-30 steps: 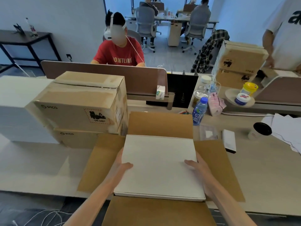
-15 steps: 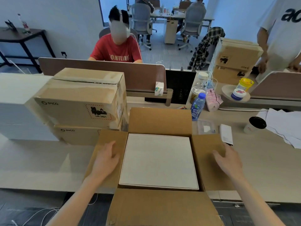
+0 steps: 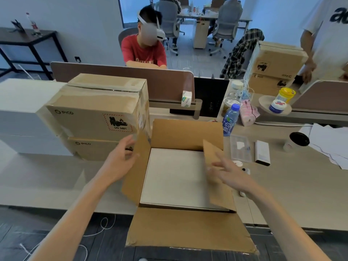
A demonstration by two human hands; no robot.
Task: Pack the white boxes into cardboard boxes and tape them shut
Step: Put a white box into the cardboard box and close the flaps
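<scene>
White box [image 3: 178, 178] lies flat inside cardboard box [image 3: 188, 228]; left hand [image 3: 120, 159] and right hand [image 3: 233, 176] press raised side flaps [image 3: 137, 176], fingers straight.

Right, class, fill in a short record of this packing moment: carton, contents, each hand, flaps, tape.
Carton: open cardboard box at the near edge of the desk
Contents: white box lying flat inside
Left: left hand presses the left side flap from outside
Right: right hand, fingers spread on the right side flap
Flaps: both side flaps tilted up; near flap hangs off the desk
Tape: tape roll on the divider ledge, untouched
Sealed: not yet
</scene>
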